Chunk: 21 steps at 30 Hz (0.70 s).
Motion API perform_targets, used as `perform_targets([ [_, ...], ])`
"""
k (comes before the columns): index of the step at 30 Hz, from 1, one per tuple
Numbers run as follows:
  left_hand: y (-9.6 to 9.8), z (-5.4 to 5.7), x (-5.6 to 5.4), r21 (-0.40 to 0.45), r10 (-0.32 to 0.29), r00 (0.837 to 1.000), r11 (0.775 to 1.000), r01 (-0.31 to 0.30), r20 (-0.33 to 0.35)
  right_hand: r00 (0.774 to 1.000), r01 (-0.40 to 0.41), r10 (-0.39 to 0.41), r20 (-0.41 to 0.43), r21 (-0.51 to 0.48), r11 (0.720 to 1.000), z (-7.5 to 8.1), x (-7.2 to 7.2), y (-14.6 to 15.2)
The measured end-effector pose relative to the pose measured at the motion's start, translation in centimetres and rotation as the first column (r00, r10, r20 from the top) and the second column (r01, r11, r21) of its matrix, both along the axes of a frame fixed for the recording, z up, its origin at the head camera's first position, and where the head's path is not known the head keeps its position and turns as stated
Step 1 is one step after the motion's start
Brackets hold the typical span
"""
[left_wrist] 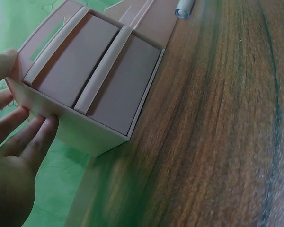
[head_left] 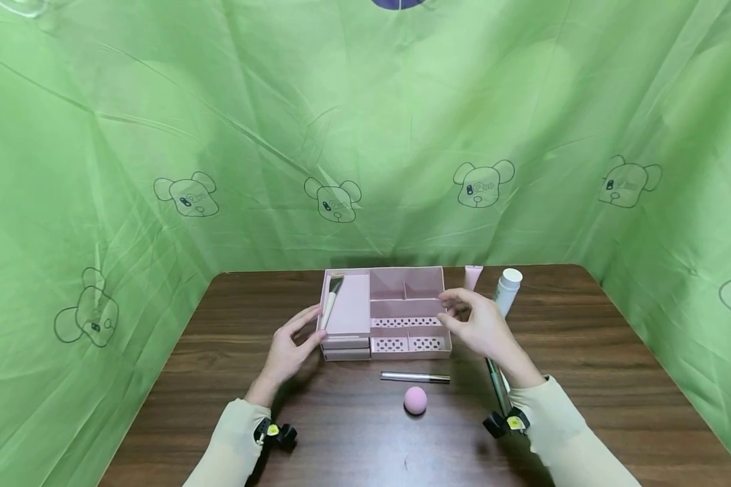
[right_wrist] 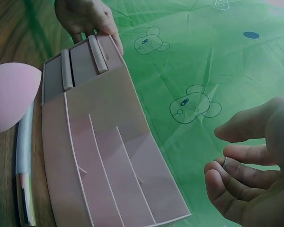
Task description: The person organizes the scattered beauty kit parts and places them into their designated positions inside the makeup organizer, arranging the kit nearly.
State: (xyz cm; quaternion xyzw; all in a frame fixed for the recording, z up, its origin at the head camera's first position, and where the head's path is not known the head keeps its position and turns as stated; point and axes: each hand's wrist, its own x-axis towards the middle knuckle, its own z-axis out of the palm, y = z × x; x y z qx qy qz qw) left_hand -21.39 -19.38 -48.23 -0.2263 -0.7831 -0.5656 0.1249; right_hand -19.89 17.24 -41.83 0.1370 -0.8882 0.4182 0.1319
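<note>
A pink desktop organizer (head_left: 355,297) stands at the back middle of the table, with two drawers (left_wrist: 118,80) at its front left and several compartments on the right. My left hand (head_left: 285,352) rests against its left side, fingers extended along the wall and thumb at the upper edge. A makeup brush (head_left: 328,308) with a pale handle lies on the organizer's flat top, beside that hand. By the right edge of the organizer hovers my right hand (head_left: 480,326), its fingers loosely bent with nothing between them.
In front of the organizer lie a silver pen-like stick (head_left: 415,377) and a pink makeup sponge (head_left: 415,400). Behind the right hand are a white-capped bottle (head_left: 508,289) and a pink tube (head_left: 472,277). A slim dark green item (head_left: 497,384) lies partly under the right wrist.
</note>
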Motion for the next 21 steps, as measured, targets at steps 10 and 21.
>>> perform_targets([
  [10, 0.0, 0.0, 0.1, -0.012, -0.002, 1.0, 1.0, 0.002, -0.025, 1.0, 0.011, -0.011, 0.019, 0.016, 1.0, -1.3, 0.3, 1.1],
  [21, 0.1, 0.2, 0.0, 0.001, -0.005, 1.0, 1.0, 0.005, 0.007, 0.999, 0.038, -0.038, -0.011, 0.053, 0.998, -2.9, 0.4, 2.5],
])
